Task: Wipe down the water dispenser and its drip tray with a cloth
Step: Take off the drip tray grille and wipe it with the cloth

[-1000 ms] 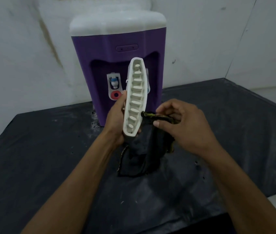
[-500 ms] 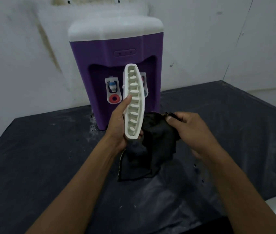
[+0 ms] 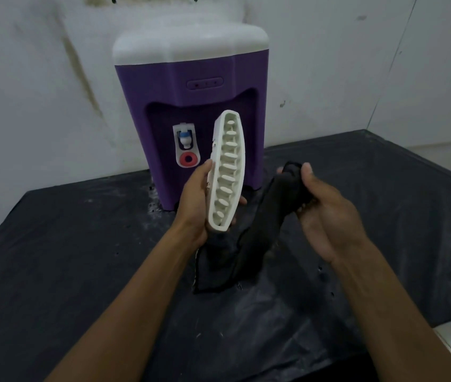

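A purple water dispenser [image 3: 191, 106] with a white top stands on the table against the wall; its blue-tipped tap shows, the other tap is hidden behind the tray. My left hand [image 3: 195, 199] holds the white slotted drip tray [image 3: 227, 172] upright in front of the dispenser, slots facing me. My right hand [image 3: 320, 208] grips the upper end of a dark cloth [image 3: 246, 249], lifted to the right of the tray and apart from it. The cloth's lower end hangs down onto the table.
The table [image 3: 53, 257] is covered with a black sheet with pale dust marks. Stained white walls [image 3: 39, 78] stand behind and to the right. The table's right front edge [image 3: 439, 323] meets a light tiled floor.
My right hand has drawn the cloth away from the tray, up and to the right. The tray has tilted slightly in my left hand. The view has shifted back a little.
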